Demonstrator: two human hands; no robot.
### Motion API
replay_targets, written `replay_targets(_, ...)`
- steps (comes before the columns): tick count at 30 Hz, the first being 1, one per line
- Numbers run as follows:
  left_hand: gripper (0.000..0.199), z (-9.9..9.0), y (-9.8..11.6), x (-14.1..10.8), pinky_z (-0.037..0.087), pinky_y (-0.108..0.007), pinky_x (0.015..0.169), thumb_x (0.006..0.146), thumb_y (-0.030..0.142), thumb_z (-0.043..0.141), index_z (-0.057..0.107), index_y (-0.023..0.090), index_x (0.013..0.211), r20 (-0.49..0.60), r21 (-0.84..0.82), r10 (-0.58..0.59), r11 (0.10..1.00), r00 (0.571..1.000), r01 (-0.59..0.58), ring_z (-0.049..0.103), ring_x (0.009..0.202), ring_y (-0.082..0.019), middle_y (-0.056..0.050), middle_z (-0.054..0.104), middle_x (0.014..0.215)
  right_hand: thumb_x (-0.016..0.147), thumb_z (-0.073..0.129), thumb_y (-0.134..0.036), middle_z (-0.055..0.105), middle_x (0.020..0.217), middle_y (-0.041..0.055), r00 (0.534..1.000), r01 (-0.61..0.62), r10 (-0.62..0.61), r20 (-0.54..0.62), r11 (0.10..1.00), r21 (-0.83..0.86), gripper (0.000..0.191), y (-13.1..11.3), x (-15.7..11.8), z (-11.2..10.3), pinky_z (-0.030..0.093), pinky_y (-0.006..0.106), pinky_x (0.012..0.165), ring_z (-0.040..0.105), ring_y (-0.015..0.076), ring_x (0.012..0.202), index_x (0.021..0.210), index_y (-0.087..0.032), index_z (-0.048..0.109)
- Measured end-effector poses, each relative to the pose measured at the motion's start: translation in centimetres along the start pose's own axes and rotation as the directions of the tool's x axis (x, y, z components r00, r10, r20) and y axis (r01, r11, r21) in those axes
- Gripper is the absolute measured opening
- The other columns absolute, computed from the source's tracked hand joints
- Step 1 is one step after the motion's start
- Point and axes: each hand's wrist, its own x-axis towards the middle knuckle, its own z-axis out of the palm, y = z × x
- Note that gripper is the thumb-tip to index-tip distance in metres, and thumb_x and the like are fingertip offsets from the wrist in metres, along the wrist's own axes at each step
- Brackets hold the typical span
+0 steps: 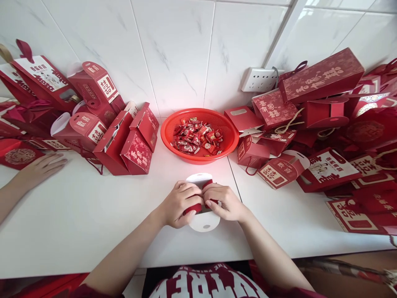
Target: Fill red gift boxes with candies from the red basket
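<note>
Near the front middle of the white table, an opened gift box [205, 222] shows its white inner flaps, one toward the wall and one toward me. My left hand [182, 204] is closed around the box's red left side. On the right side, my right hand [223, 202] grips the red edge with bent fingers, its fingertips close to those of my left hand. The inside of the box is mostly hidden by my fingers. Just beyond the box stands a red plastic basket [169, 147] with many red-wrapped candies [198, 136] in it.
Red gift boxes [136, 153] stand at the left, and a large pile of red boxes [322, 82] fills the right. Another person's hand [46, 165] rests on the table [93, 223] at far left. A white power strip [259, 80] is against the tiled wall.
</note>
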Motion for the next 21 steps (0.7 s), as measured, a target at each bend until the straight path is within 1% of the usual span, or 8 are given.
replay_targets(3, 0.035, 0.0, -0.1, -0.1, 0.042, -0.047, 0.097, 0.085, 0.041, 0.045, 0.061, 0.019, 0.106, -0.096, 0.018, 0.024, 1.0, 0.995, -0.022, 0.055, 0.111, -0.029, -0.012, 0.064, 0.111, 0.096, 0.046, -0.023, 0.069, 0.088, 0.007, 0.999, 0.018, -0.016, 0.036, 0.998, -0.057, 0.02, 0.0, -0.1, 0.1, 0.054, 0.04, 0.085, 0.063, 0.0232, 0.093, 0.089, -0.022, 0.064)
replay_targets(6, 0.036, -0.1, -0.2, -0.2, 0.045, -0.046, 0.096, 0.086, 0.049, 0.05, 0.058, 0.019, 0.105, -0.213, 0.088, 0.072, 0.995, 0.974, -0.055, 0.055, 0.109, -0.029, -0.012, 0.063, 0.106, 0.092, 0.045, -0.016, 0.073, 0.108, 0.0075, 0.998, 0.043, -0.038, 0.055, 0.993, -0.106, 0.027, 0.1, -0.3, 0.0, 0.053, 0.042, 0.096, 0.064, 0.0233, 0.109, 0.104, -0.022, 0.068)
replay_targets(10, 0.037, -0.5, -0.8, -0.5, 0.047, -0.045, 0.088, 0.083, 0.054, 0.058, 0.058, 0.019, 0.096, -0.349, 0.249, 0.128, 0.968, 0.928, -0.04, 0.056, 0.099, -0.029, -0.01, 0.061, 0.094, 0.092, 0.045, -0.016, 0.07, 0.124, 0.0071, 0.996, 0.058, -0.045, 0.075, 0.98, -0.19, 0.031, 0.2, -0.5, -0.2, 0.049, 0.044, 0.104, 0.061, 0.0231, 0.12, 0.11, -0.021, 0.07)
replay_targets(13, 0.028, -1.1, -1.4, -0.7, 0.045, -0.041, 0.078, 0.08, 0.048, 0.062, 0.059, 0.021, 0.084, -0.422, 0.356, 0.162, 0.934, 0.892, -0.002, 0.056, 0.087, -0.026, -0.007, 0.06, 0.082, 0.094, 0.043, -0.021, 0.068, 0.128, 0.0072, 0.994, 0.063, -0.043, 0.096, 0.974, -0.216, 0.033, 0.1, -0.4, -0.5, 0.049, 0.044, 0.103, 0.06, 0.0237, 0.122, 0.113, -0.021, 0.07)
replay_targets(15, 0.017, -1.6, -1.7, -0.8, 0.043, -0.037, 0.07, 0.081, 0.037, 0.062, 0.058, 0.021, 0.08, -0.397, 0.323, 0.121, 0.946, 0.91, 0.015, 0.053, 0.077, -0.021, -0.005, 0.058, 0.078, 0.095, 0.041, -0.022, 0.064, 0.134, 0.0074, 0.992, 0.06, -0.033, 0.122, 0.972, -0.229, 0.036, 0.0, -0.3, -0.6, 0.048, 0.046, 0.105, 0.057, 0.0245, 0.125, 0.12, -0.021, 0.068)
replay_targets(17, 0.007, -2.0, -1.9, -0.8, 0.043, -0.033, 0.066, 0.082, 0.027, 0.058, 0.058, 0.02, 0.083, -0.276, 0.145, -0.032, 0.987, 0.96, 0.075, 0.051, 0.071, -0.018, -0.004, 0.057, 0.078, 0.097, 0.038, -0.024, 0.059, 0.14, 0.0076, 0.99, 0.053, -0.019, 0.141, 0.969, -0.242, 0.04, -0.2, -0.2, -0.7, 0.046, 0.047, 0.107, 0.053, 0.0255, 0.129, 0.126, -0.021, 0.065)
replay_targets(19, 0.013, -2.3, -2.1, -0.8, 0.044, -0.029, 0.064, 0.083, 0.022, 0.054, 0.059, 0.019, 0.094, -0.1, -0.087, -0.204, 0.977, 0.974, 0.196, 0.05, 0.07, -0.016, -0.003, 0.055, 0.079, 0.1, 0.035, -0.027, 0.056, 0.144, 0.0075, 0.989, 0.037, 0.002, 0.148, 0.965, -0.26, 0.041, -0.3, -0.2, -0.7, 0.046, 0.048, 0.106, 0.05, 0.0269, 0.131, 0.129, -0.021, 0.063)
replay_targets(21, 0.027, -2.4, -2.2, -0.9, 0.044, -0.027, 0.064, 0.084, 0.022, 0.053, 0.059, 0.019, 0.11, 0.012, -0.24, -0.295, 0.927, 0.955, 0.29, 0.048, 0.068, -0.014, -0.001, 0.051, 0.079, 0.101, 0.034, -0.03, 0.053, 0.146, 0.0071, 0.988, 0.016, 0.028, 0.152, 0.959, -0.281, 0.041, -0.5, -0.2, -0.6, 0.048, 0.049, 0.103, 0.049, 0.0282, 0.131, 0.128, -0.023, 0.064)
